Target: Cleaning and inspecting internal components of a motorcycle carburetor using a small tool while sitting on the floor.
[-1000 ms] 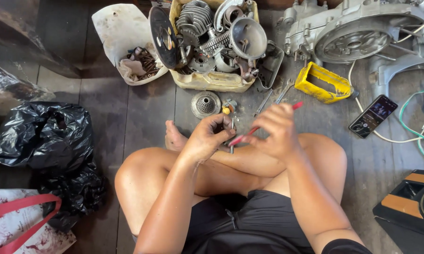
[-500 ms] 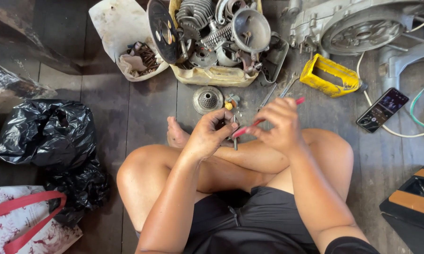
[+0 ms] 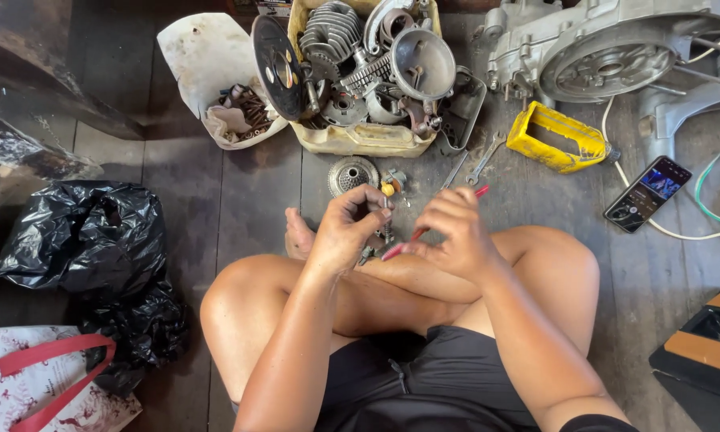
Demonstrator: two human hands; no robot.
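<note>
Your left hand (image 3: 345,228) is closed around a small metal part (image 3: 385,228) at the frame's centre, your right hand (image 3: 452,236) pinches a red-handled tool (image 3: 424,232) against it, above your crossed legs (image 3: 392,288), below the yellowish tub of engine parts (image 3: 360,140).

A black plastic bag (image 3: 88,240) lay at left, a yellow container (image 3: 556,138) upper right, a phone (image 3: 646,193) beside it.

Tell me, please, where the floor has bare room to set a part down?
Bare boards lie between the black plastic bag and the left hand, below the white container. Another patch sits between the yellow tray and phone. Around the parts tub it is crowded.
</note>
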